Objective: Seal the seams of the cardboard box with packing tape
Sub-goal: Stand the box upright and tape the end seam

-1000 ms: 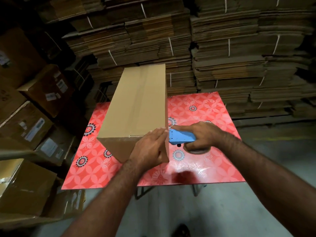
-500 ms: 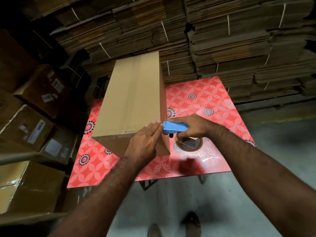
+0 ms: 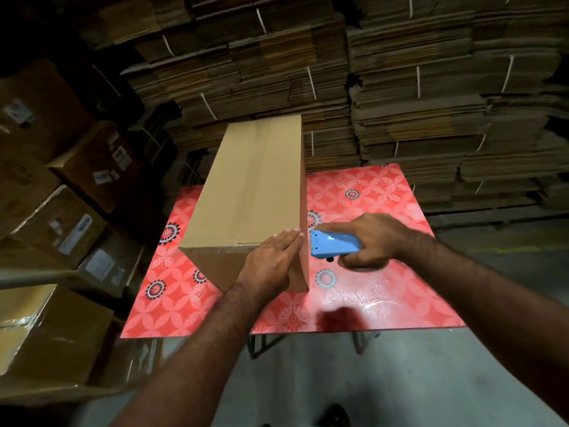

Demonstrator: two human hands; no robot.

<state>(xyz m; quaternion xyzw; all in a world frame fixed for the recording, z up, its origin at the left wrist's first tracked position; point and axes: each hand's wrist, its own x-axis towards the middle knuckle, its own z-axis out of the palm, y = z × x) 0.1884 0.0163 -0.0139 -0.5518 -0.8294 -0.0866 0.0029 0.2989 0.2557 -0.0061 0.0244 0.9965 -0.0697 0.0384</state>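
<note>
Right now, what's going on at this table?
A person is taping a tall brown cardboard box standing on a red floral-patterned table. The left hand presses flat on the box's near top edge, while the right hand grips a blue tape dispenser against the box's right side.

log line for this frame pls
left hand: flat on box near corner | right hand: grips tape gun beside box | table: box upright
</note>
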